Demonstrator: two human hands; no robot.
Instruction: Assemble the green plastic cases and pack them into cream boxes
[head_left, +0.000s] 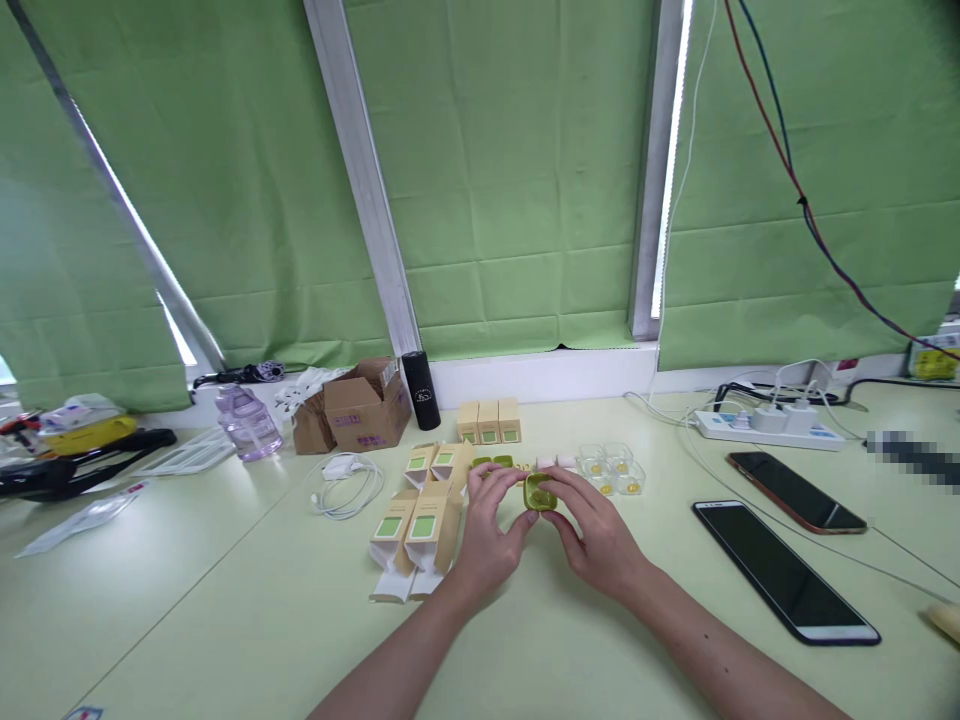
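Note:
Between my hands, above the table, is a small olive-green square cup [539, 492], its hollow side facing me. My left hand [491, 525] pinches its left side with thumb and fingertips. On the other side, my right hand [596, 528] grips the rim with its fingers above and thumb below. Behind my left fingers sit other green pieces [501, 462], partly covered. Several clear square containers [617, 458] with yellow marks stand just past my right hand. Pale pink pieces [556, 462] show in part behind my fingers. Opened small cartons [431, 525] with green labels lie left of my left hand.
Three closed cartons [489, 422] stand at the back, by a black cylinder [421, 390] and a brown cardboard box [367, 405]. A white charger cable [349, 485] lies left. On the right are two phones [784, 570] and a power strip [769, 430] with cords.

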